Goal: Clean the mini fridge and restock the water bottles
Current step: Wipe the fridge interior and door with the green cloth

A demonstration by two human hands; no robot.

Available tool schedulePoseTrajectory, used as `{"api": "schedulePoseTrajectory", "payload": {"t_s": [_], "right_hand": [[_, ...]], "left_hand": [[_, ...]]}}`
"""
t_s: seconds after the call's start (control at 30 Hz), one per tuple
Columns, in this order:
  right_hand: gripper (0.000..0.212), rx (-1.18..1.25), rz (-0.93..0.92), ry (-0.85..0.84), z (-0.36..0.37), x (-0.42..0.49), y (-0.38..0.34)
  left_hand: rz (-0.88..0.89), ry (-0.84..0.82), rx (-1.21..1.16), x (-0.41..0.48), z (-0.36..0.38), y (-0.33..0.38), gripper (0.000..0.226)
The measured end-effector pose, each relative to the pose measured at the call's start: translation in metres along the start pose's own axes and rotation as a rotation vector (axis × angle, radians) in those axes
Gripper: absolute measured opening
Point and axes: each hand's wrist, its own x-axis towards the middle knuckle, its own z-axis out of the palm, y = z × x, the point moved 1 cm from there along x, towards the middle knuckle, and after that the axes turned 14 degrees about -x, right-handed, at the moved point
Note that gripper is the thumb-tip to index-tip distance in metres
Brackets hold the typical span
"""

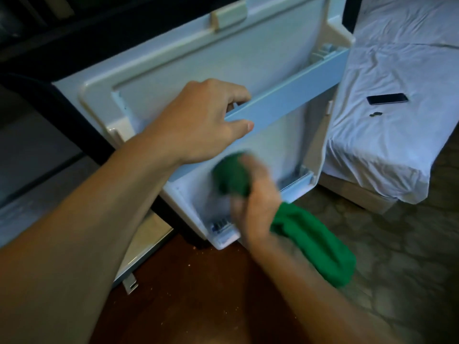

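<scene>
- Nearest, the right hand (258,194) is blurred but clearly bunched around a green cloth (313,247). One wad of it presses on the inner face of the mini fridge door (223,53), low down, and the rest trails off to the right over the floor (186,294).
- The cloth looks soft, light and floppy. I judge it is best held bunched in the palm, as it is here, so the loose tail does not drag on the floor.
- Just left of that hand is the lower door shelf (223,234). Something small lies in it, too blurred to name.
- Further off, the left hand (198,122) grips the upper rail (293,100) at its left end, fingers over the top and thumb on the front, which steadies the open door.
- The rail looks like thin, stiff plastic and probably only clips in, so a firm hold with no wrenching suits it. The door liner looks smooth and hard and should wipe easily.
- Count: one cloth, one door, two door shelves and no water bottles in view.
- Far right is a bed (397,145) with a white sheet. On it lie one phone (387,98) and a small dark thing I cannot identify.
</scene>
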Motion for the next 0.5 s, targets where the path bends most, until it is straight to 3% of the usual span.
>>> {"api": "schedulePoseTrajectory", "payload": {"t_s": [0.07,0.2,0.27,0.4,0.43,0.5], "right_hand": [[0.051,-0.107,-0.26,-0.172,0.01,-0.031,-0.001],[0.057,-0.186,-0.237,-0.183,0.002,-0.009,0.015],[0.056,-0.17,-0.079,-0.11,-0.011,0.008,0.037],[0.026,-0.121,0.709,0.211,-0.027,0.065,0.068],[0.027,-0.131,0.758,0.26,-0.024,0.065,0.065],[0.041,-0.123,0.548,0.225,-0.014,0.041,0.04]], "left_hand": [[0.001,0.013,0.004,0.001,0.001,0.0,0.033],[0.022,0.005,0.008,-0.006,0.0,0.002,0.036],[0.015,0.014,0.006,-0.009,-0.002,0.003,0.034],[-0.021,-0.013,-0.01,-0.009,-0.001,0.003,0.011],[-0.021,-0.008,-0.019,-0.008,-0.001,0.002,0.008],[-0.016,0.014,-0.022,-0.006,0.0,0.0,0.01]]}}
